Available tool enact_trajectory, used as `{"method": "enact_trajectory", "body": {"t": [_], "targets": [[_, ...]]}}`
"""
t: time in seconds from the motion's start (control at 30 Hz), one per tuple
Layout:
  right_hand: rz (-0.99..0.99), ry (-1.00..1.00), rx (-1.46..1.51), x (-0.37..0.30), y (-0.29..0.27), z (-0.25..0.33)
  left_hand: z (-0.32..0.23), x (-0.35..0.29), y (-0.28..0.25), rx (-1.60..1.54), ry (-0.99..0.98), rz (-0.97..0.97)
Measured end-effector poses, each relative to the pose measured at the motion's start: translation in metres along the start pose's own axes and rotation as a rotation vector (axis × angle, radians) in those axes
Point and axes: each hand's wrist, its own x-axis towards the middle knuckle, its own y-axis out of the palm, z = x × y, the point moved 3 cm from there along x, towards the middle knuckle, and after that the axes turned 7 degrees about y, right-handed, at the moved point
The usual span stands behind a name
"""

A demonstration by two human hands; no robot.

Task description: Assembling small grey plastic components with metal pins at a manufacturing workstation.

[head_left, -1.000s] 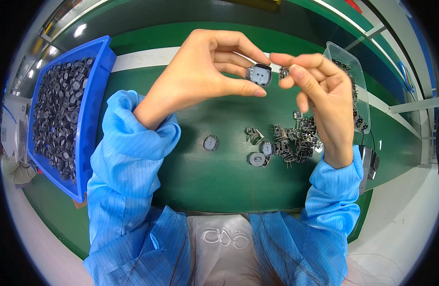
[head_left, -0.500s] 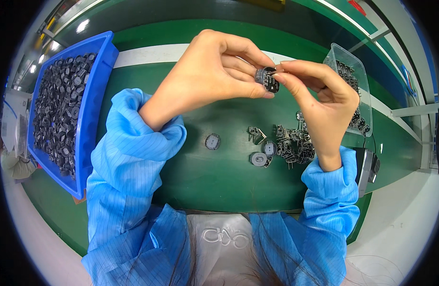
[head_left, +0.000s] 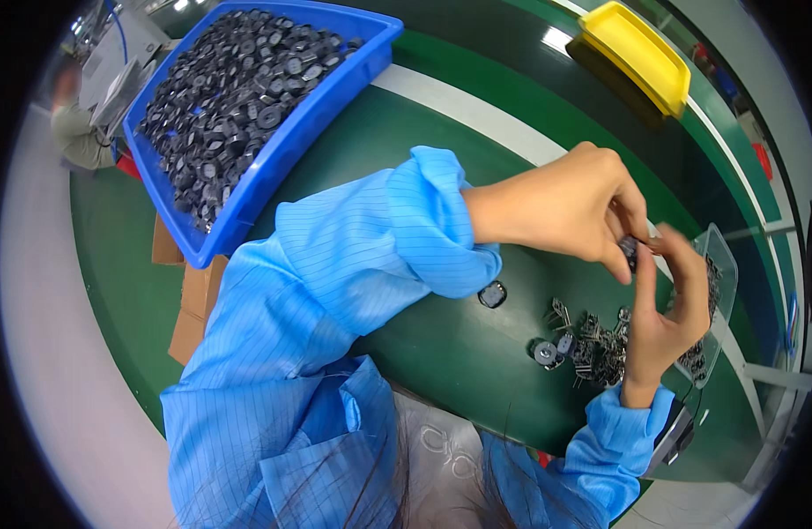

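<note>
My left hand point(head_left: 560, 207) pinches a small round black plastic part point(head_left: 630, 252) between thumb and fingers, over the right side of the green table. My right hand point(head_left: 670, 326) is closed in a pinch against the same part; motion blurs its fingertips and hides what they grip. Below the hands lies a heap of small black parts with metal pins point(head_left: 597, 348). Beside it, to the left, sit a few round grey-and-black parts point(head_left: 545, 353). A single round dark part point(head_left: 492, 294) lies apart, near my left cuff.
A blue bin point(head_left: 274, 172) full of dark round parts stands at the left, above cardboard boxes point(head_left: 197, 304). At right is a clear plastic box point(head_left: 727, 291) with pinned parts. A yellow tray point(head_left: 639, 57) sits at the far right; another person point(head_left: 80, 132) is at far left.
The view has swung left, so the blue bin shows larger and the yellow tray has come into sight. Both hands stay together at the round part, now farther right in the picture.
</note>
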Motion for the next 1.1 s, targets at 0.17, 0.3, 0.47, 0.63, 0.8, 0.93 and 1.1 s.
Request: {"method": "enact_trajectory", "body": {"t": [0.17,0.3,0.47,0.63,0.8,0.93,1.1], "targets": [[0.449,0.892,0.858,-0.011,0.004,-0.030,-0.014,-0.004,-0.005,0.184,0.291,-0.049],[0.528,0.863,0.987,-0.014,0.006,-0.027,-0.015,-0.005,0.002,0.288,0.452,-0.037],[0.453,0.844,0.894,-0.021,0.009,-0.023,-0.018,-0.010,0.009,0.285,0.388,0.003],[0.539,0.823,0.786,-0.028,0.007,-0.035,-0.013,-0.007,0.016,0.295,0.476,0.137],[0.519,0.653,0.051,-0.028,-0.005,-0.027,0.043,0.014,-0.019,0.452,0.303,0.032],[0.871,0.611,-0.168,-0.046,-0.023,-0.028,0.118,0.025,-0.079,0.590,-0.070,-0.133],[0.802,0.617,-0.175,-0.059,-0.029,-0.038,0.139,0.027,-0.089,0.748,0.020,-0.295]]}}
